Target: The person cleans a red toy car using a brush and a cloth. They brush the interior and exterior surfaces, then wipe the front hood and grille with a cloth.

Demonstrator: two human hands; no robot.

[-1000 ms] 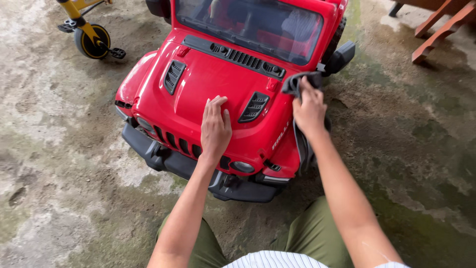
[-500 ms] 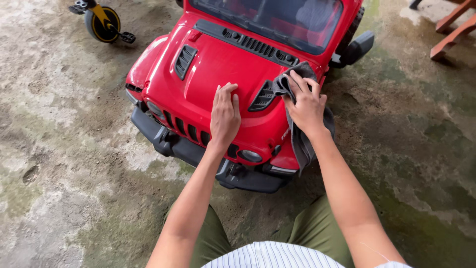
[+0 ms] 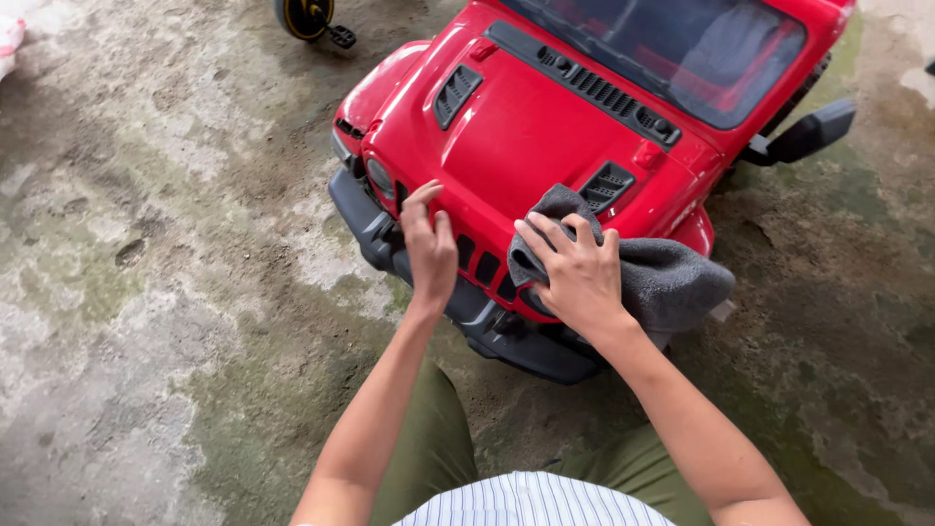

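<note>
A red ride-on toy car [image 3: 526,127] with a black bumper [image 3: 467,307] stands on the concrete floor in front of me. My left hand [image 3: 429,248] rests on the front edge of the hood above the grille, fingers together. My right hand [image 3: 575,273] presses a dark grey cloth [image 3: 662,278] against the front right corner of the hood, over the headlight area. The cloth drapes across the right fender. My olive trousers and striped shirt show at the bottom.
A yellow-and-black wheel with a pedal [image 3: 307,19] sits at the top left behind the car. The car's black side mirror [image 3: 808,131] sticks out at right. The stained concrete floor [image 3: 146,292] surrounds the car.
My right hand slid the cloth from the hood's side near the mirror down to the front corner. My left hand moved down to the hood's front edge. The view shifted left.
</note>
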